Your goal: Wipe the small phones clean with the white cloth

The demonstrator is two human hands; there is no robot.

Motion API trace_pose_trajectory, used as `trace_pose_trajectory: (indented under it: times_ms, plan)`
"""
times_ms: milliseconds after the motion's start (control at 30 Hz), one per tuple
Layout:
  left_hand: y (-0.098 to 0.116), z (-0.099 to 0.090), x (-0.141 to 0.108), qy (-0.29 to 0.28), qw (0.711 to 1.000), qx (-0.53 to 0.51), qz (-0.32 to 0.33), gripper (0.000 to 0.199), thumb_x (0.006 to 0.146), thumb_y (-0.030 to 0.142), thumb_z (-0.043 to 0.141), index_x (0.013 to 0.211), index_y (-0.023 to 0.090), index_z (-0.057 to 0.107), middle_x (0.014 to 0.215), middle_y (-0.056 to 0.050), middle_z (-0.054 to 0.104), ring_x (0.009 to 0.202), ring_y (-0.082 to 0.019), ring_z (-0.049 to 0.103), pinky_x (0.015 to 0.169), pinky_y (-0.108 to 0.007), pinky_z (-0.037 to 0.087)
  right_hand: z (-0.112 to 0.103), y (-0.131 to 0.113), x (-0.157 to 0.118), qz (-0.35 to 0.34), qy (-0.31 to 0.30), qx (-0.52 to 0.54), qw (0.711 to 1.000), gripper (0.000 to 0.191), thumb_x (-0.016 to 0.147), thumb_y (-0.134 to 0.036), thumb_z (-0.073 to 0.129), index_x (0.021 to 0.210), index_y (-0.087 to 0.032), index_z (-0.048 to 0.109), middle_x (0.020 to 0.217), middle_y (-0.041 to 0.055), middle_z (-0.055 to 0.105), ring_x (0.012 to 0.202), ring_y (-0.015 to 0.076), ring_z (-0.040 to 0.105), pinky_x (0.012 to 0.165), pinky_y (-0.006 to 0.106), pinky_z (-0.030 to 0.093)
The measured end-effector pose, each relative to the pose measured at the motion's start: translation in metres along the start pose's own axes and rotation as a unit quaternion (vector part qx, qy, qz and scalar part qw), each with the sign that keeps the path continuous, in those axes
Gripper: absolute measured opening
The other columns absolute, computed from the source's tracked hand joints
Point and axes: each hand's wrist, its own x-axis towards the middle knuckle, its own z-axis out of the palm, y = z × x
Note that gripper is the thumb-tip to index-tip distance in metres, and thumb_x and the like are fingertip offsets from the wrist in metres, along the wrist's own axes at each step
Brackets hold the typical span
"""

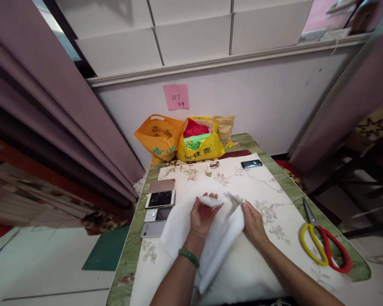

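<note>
A large sheet of soft white material, looking like batting (pixel 223 242), spreads over the near middle of the table. My left hand (pixel 203 217), palm turned up and a green bangle (pixel 189 257) on its wrist, holds a small white piece of batting (pixel 210 201) between thumb and fingers. Pinched in my right hand (pixel 253 223) is the raised upper edge of the large sheet; its fingertips are partly hidden. To the right lie scissors (pixel 319 238) with one yellow and one red handle.
Several phones (pixel 160 198) lie along the left edge. A small bottle (pixel 208 171) and a dark phone (pixel 251 164) sit farther back on the floral cloth (pixel 274 187). An orange bag (pixel 158 136), a yellow bag (pixel 201 146) with colourful fabric and a brown packet (pixel 224 126) stand by the wall.
</note>
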Motion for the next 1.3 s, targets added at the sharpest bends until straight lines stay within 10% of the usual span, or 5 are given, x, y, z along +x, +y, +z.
trace_pose_trajectory:
  times_ms: [200, 333, 500, 867, 1300]
  plan:
    - [-0.015, -0.006, 0.005, -0.007, 0.998, -0.028, -0.059, 0.04, 0.087, 0.042, 0.053, 0.118, 0.017, 0.06, 0.121, -0.016, 0.063, 0.102, -0.025, 0.064, 0.085, -0.04, 0.05, 0.0, -0.013, -0.008, -0.141, -0.027, -0.055, 0.988, 0.04, 0.098, -0.035, 0.039, 0.131, -0.021, 0.055, 0.133, 0.0081, 0.056, 0.126, 0.0233, 0.049, 0.109, 0.046, 0.036]
    - [-0.021, -0.013, 0.006, 0.03, 0.997, -0.022, -0.061, 0.047, 0.084, 0.048, 0.055, 0.122, 0.019, 0.059, 0.117, -0.012, 0.066, 0.103, -0.026, 0.063, 0.091, -0.042, 0.048, 0.009, -0.025, -0.018, -0.353, -0.22, -0.18, 0.891, 0.045, 0.097, -0.025, 0.04, 0.142, -0.026, 0.041, 0.143, 0.0047, 0.048, 0.134, 0.0209, 0.04, 0.115, 0.048, 0.025]
    - [-0.022, -0.012, 0.004, 0.022, 0.998, 0.035, -0.052, 0.063, 0.079, 0.065, 0.052, 0.12, 0.018, 0.061, 0.113, -0.011, 0.067, 0.108, -0.029, 0.061, 0.095, -0.044, 0.047, 0.035, -0.03, -0.017, -0.368, -0.368, -0.31, 0.795, 0.066, 0.097, -0.043, 0.041, 0.152, -0.022, 0.011, 0.154, 0.0069, 0.025, 0.142, 0.0224, 0.024, 0.117, 0.045, 0.018]
    - [-0.021, -0.017, 0.013, 0.033, 0.992, 0.101, -0.069, 0.053, 0.077, 0.053, 0.061, 0.118, 0.019, 0.062, 0.117, -0.011, 0.066, 0.115, -0.032, 0.058, 0.098, -0.046, 0.047, 0.061, -0.001, 0.033, -0.267, -0.244, -0.401, 0.842, 0.062, 0.1, -0.045, 0.026, 0.152, -0.022, 0.003, 0.155, 0.0086, 0.02, 0.143, 0.0246, 0.02, 0.114, 0.057, 0.008]
    - [-0.025, -0.016, 0.011, 0.017, 0.999, 0.04, -0.016, 0.036, 0.084, 0.036, 0.06, 0.115, 0.017, 0.062, 0.125, -0.009, 0.063, 0.122, -0.024, 0.054, 0.104, -0.038, 0.043, 0.021, 0.001, -0.002, -0.264, -0.118, -0.324, 0.901, 0.05, 0.099, -0.025, 0.026, 0.149, -0.029, 0.025, 0.147, 0.0026, 0.042, 0.141, 0.0244, 0.027, 0.114, 0.06, 0.007]
